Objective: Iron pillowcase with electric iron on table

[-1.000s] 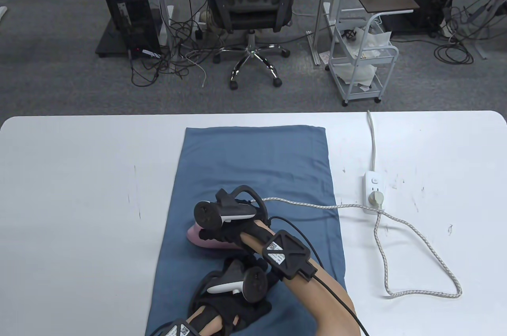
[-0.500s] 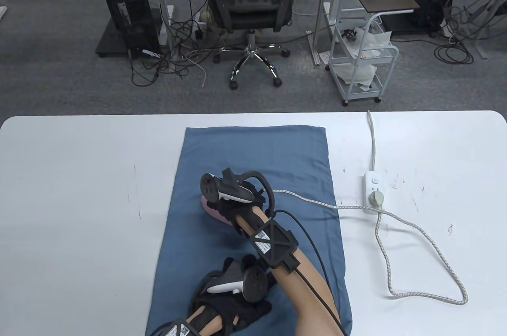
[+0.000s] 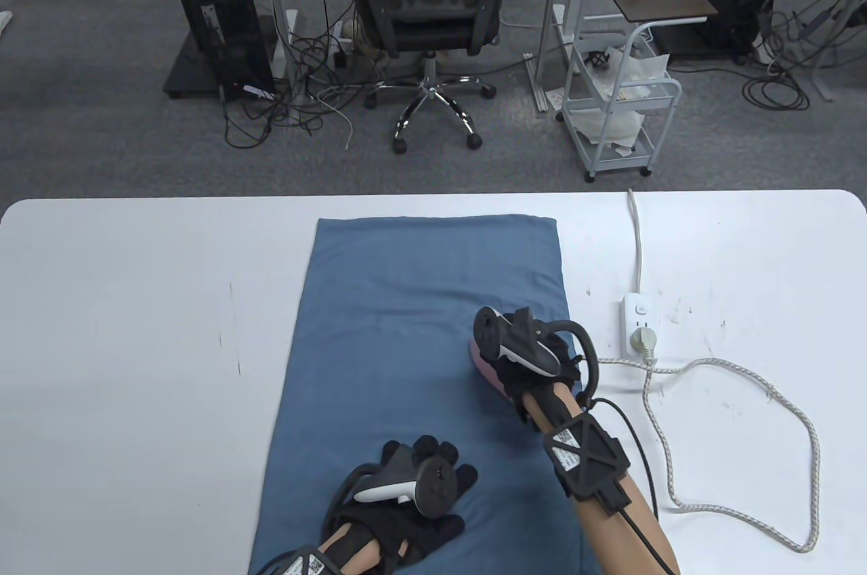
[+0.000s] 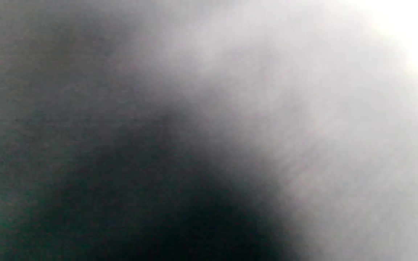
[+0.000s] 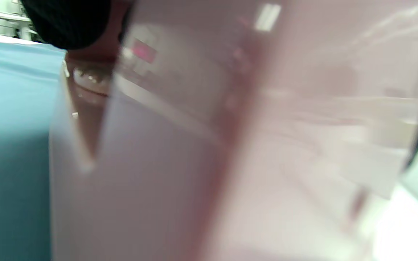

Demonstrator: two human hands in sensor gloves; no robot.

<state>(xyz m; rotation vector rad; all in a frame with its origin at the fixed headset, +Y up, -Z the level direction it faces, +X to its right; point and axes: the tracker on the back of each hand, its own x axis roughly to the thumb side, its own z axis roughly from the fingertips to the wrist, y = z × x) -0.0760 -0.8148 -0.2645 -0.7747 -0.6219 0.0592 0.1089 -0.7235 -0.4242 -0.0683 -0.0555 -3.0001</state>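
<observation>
Pillowcase, a blue rectangular cotton one [image 3: 420, 331], lay flat along the middle of the white desk [image 3: 135, 331], its long side running away from the person. The right hand [image 3: 525, 358] gripped the handle of the pale pink plastic electric iron [image 3: 484, 368], which sat on the cloth close to its right edge; the right wrist view showed the iron's [image 5: 201, 145] glossy body filling the frame with the fabric beside it. The left hand [image 3: 413, 487] rested palm down, fingers spread, on the near end of the pillowcase, grasping nothing (its own camera gave only a dark blur). The likeliest trouble from there seemed to be the soleplate running off the right hem onto the bare desk, since it was already near that edge. The braided white power cord [image 3: 731, 372] lay in loose loops beside the white power strip [image 3: 639, 329], and a sweep to the right could have dragged the iron across it or snagged it. Lingering in one spot risked scorching the cloth, and a stroke toward the near end could have brought hot metal against the pinning fingers.
</observation>
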